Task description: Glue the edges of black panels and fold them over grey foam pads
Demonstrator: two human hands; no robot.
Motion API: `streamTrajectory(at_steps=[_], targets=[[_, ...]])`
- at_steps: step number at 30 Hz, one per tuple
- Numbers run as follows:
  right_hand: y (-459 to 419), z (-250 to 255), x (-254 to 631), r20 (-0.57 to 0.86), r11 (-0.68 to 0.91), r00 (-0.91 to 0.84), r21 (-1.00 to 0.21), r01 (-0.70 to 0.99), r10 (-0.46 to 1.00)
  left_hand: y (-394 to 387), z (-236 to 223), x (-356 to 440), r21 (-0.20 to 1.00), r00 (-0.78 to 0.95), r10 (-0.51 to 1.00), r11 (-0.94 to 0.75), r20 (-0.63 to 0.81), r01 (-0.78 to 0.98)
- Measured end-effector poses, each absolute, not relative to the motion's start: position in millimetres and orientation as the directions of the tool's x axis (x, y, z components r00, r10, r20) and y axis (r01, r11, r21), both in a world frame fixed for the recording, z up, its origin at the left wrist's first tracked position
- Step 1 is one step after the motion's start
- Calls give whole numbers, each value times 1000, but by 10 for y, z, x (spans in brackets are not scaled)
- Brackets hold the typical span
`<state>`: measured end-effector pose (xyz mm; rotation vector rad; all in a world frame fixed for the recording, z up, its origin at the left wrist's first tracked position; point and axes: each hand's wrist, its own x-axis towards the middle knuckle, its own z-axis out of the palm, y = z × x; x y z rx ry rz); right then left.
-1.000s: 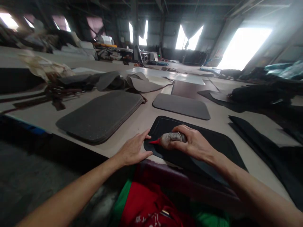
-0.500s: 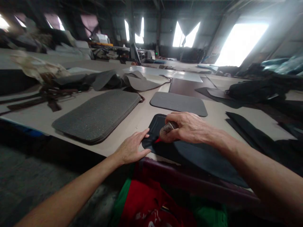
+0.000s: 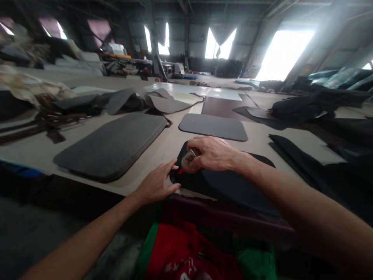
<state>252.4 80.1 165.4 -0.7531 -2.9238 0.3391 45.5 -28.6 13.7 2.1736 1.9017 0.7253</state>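
Note:
My right hand is closed around a worn grey-brown tool with a red tip; its exact kind is unclear. The red tip meets the left end of a black rounded sheet lying at the table's front edge. Beside that same end rests my left hand, its fingers spread and touching the sheet's edge and the tabletop. The right hand and forearm hide part of the sheet.
A stack of dark grey rounded mats lies on the table to the left. Behind my right hand is a single grey mat. Black folded pieces lie to the right, and curled grey offcuts further back.
My right hand has moved left along the black sheet with the tool, closer to my left hand. The left hand stays at the sheet's end. The camera view has shifted slightly.

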Motion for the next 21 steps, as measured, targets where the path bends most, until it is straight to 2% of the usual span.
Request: streamTrajectory(at_steps=[9, 21], targets=[[933, 1762, 3233, -111, 703, -738, -235, 671, 666, -267, 99, 407, 409, 94, 961, -199, 262, 891], [888, 1782, 4398, -178, 453, -524, -324, 830, 833, -228, 66, 344, 376, 110, 957, -209, 268, 903]])
